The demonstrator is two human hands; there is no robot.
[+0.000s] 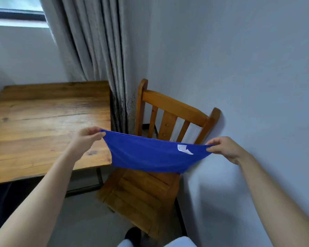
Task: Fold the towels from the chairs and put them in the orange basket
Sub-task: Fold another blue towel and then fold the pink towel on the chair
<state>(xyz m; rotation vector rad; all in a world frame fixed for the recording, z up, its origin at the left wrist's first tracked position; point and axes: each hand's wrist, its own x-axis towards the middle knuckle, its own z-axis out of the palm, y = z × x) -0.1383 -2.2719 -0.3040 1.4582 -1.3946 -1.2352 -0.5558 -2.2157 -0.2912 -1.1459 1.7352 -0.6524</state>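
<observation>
Two corners pinched, left hand and right hand should keep the blue towel taut, edges matched.

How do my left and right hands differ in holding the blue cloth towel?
The left hand sits higher in view, in front of the wooden table; the right hand sits lower, in front of the pale wall. The white label lies nearer the right hand than the left hand. Both pinch a top corner of the blue cloth towel.

Blue towel stretched between both pinching hands, left, right; wooden chair beneath
</observation>
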